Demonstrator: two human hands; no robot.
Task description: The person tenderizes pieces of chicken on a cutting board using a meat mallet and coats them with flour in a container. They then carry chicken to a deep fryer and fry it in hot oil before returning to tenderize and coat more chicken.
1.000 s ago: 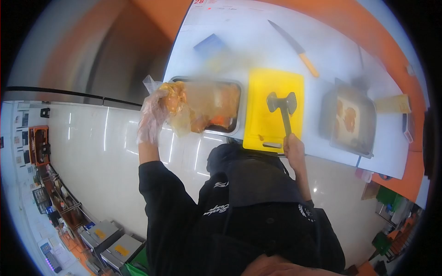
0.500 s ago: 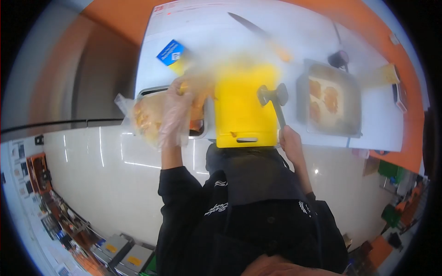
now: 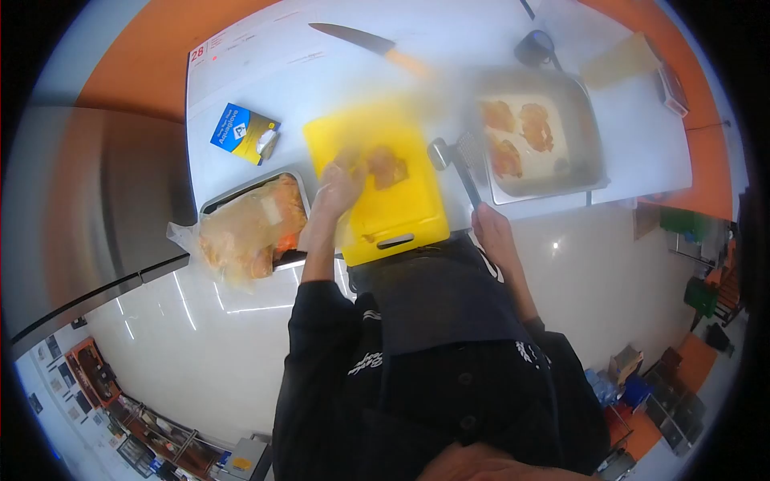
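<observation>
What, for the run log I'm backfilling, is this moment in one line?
left hand: beside meat, contact unclear | right hand: gripping mallet | meat: on board | pan: meat pieces | knife: on table

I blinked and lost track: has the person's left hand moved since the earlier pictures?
Yes, rightward: the left hand was left of the yellow cutting board and is now over it.

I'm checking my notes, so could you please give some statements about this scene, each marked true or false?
1. The right hand holds the mallet. True.
2. A meat chunk lies on the yellow board. True.
3. The pan contains three meat pieces. True.
4. The knife lies in the pan. False: the knife lies on the table.
5. The left hand is in the pan. False: the left hand is over the yellow board.
</observation>
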